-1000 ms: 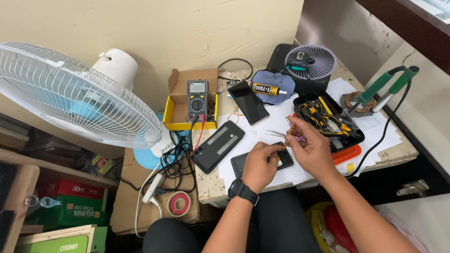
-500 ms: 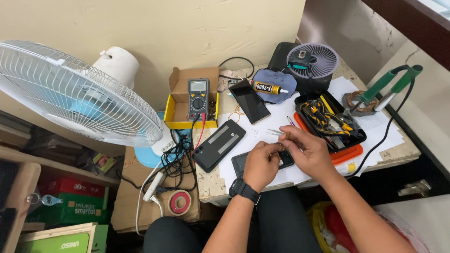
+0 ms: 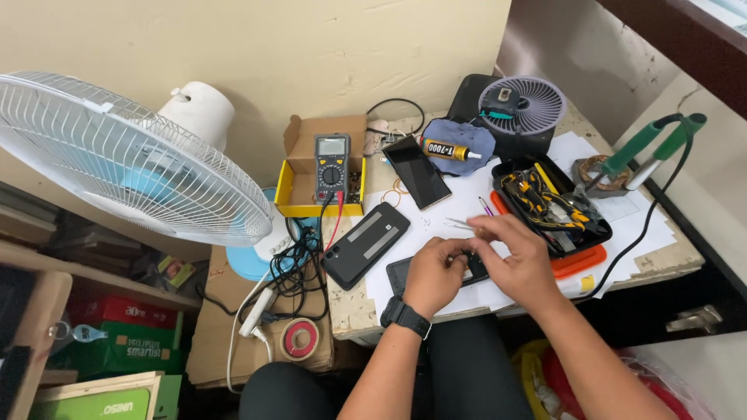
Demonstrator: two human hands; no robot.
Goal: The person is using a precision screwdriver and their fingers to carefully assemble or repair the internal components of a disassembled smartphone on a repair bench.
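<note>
Your two hands cover most of the small dark phone (image 3: 401,272) lying flat on the white paper (image 3: 498,210) at the near edge of the desk (image 3: 350,311). Only its left end and a sliver between your hands show, so its face is hard to make out. Its long axis runs left to right, tilted slightly up toward the right.

Your left hand (image 3: 436,272), with a black watch (image 3: 405,315) on the wrist, curls over the phone's middle, fingers bent and pressing on it. Your right hand (image 3: 517,260) rests on the right end with fingers pinched together; what they pinch is too small to tell. A pair of thin tweezers (image 3: 459,224) lies just beyond the fingertips.

Three phones show in all: this one, a larger black one (image 3: 366,243) to its left lying diagonally, and a glossy one (image 3: 416,171) farther back. Beyond stand one multimeter (image 3: 331,167) in a yellow box (image 3: 292,190), one glue tube (image 3: 447,150) on a blue cloth (image 3: 475,140), one black tool tray (image 3: 556,206) and two fans: a big white one (image 3: 117,155), cut off at the left, and a small grey one (image 3: 521,105).
</note>
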